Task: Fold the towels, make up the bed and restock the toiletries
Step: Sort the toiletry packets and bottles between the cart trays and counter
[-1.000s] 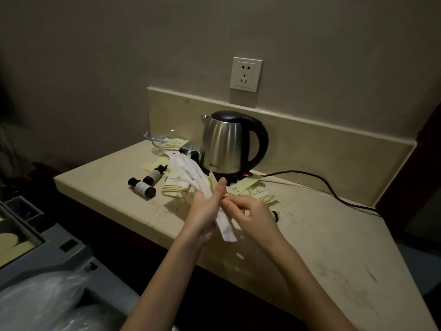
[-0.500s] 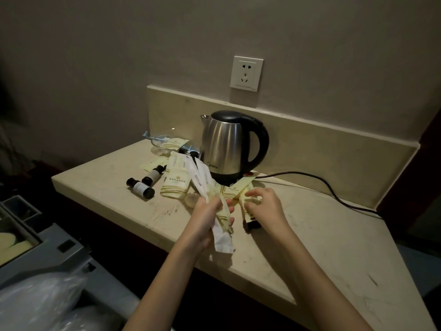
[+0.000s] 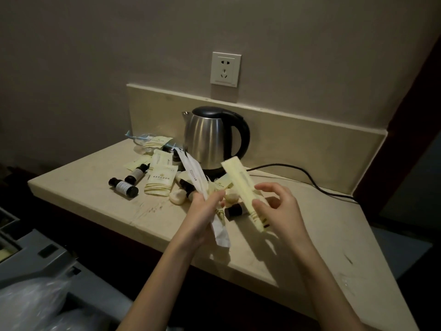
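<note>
The right hand (image 3: 274, 206) is now lifting a long yellow sachet (image 3: 241, 185) it was reaching for a moment ago, pinching it, while the left hand (image 3: 205, 211) is gripping a white sachet (image 3: 193, 175) above the counter (image 3: 310, 247) – restocking is moving along

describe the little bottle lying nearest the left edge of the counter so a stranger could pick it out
Start at the steel kettle on the beige counter and look left, past the cream sachets. The dark bottle lies on its side at the pile's outer left. Unlike its twin behind, nothing touches it, and it lies nearest the counter's front edge.
</note>
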The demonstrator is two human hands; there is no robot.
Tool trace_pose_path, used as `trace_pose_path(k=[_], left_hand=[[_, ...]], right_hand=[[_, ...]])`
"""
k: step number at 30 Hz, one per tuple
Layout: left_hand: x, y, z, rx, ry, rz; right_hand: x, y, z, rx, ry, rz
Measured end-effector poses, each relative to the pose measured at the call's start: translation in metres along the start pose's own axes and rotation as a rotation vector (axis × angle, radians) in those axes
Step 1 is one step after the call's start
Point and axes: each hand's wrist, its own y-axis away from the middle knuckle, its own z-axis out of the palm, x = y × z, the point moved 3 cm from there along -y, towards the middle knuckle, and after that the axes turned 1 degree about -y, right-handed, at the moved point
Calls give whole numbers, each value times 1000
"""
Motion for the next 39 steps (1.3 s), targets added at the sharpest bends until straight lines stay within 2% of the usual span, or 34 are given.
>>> trace_pose_path(k=[4, 8, 12, 14, 18, 23, 28, 31, 34, 39], left_hand=[[4, 7, 10, -59, 58, 70], [10, 8, 7, 74, 22, 56], [18, 10, -6, 127, -8, 70], [20, 9, -17, 157, -3, 52], [22, 2, -30, 179, -60, 26], [19, -4, -36, 193, -59, -4], [16, -4, -40, 171, -63, -5], [12, -2, -42, 162, -52, -9], [12, 3, -38, 157, -52, -7], [8, 8, -12, 73, -1, -54]], right_hand=[[-6, 12, 31, -42, -3, -27], [-5, 19, 53, -76, 96, -95], [-5, 10, 56, -289, 121, -87], [-5, -2, 56, -308, 123, -102], [2, -43, 66, -226, 388, -135], [17, -70, 92, -415, 583, -84], [21, -73, 93, -381, 433, -57], [16, -64, 77, -256, 379, -95], [14, -45, 52, -142, 203, -61], [9, -8, 24, -186, 80, -78]])
